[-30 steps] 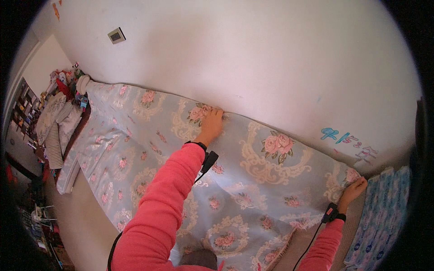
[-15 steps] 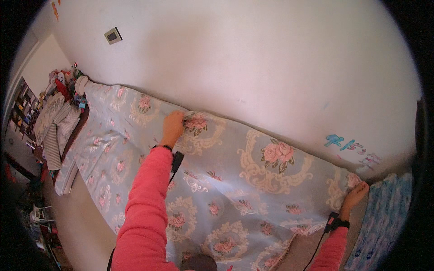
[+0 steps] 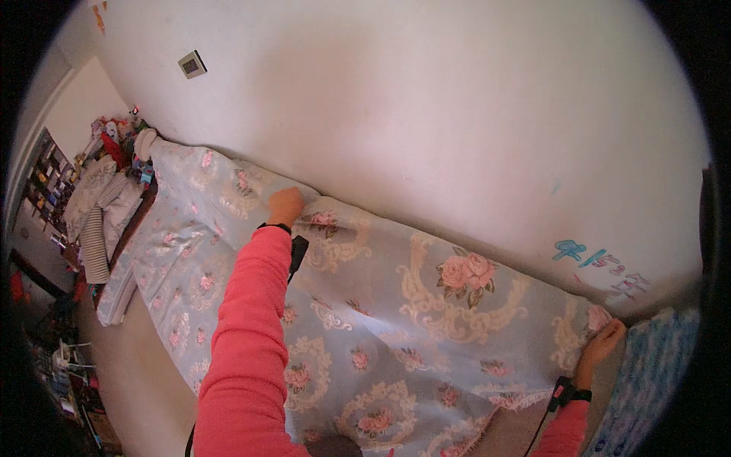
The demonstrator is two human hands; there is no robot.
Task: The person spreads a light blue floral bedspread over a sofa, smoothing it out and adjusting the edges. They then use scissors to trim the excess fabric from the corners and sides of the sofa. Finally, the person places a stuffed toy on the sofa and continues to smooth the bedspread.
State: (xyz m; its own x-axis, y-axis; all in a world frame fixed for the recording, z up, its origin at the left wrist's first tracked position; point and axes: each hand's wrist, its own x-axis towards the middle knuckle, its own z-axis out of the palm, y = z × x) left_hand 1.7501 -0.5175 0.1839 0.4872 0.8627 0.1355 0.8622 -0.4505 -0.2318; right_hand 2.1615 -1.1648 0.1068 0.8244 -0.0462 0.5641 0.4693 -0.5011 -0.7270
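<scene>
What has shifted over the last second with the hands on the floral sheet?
The left hand slid leftward along the far edge of the floral sheet by the wall, toward the pile of clothes. The right hand kept its grip on the sheet's right corner. The sheet stayed spread over the bed.

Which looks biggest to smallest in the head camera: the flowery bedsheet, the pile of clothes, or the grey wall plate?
1. Flowery bedsheet, by far the biggest.
2. Pile of clothes, at the far end, so distance shrinks it.
3. Grey wall plate, smallest, though it is also far away.
</scene>
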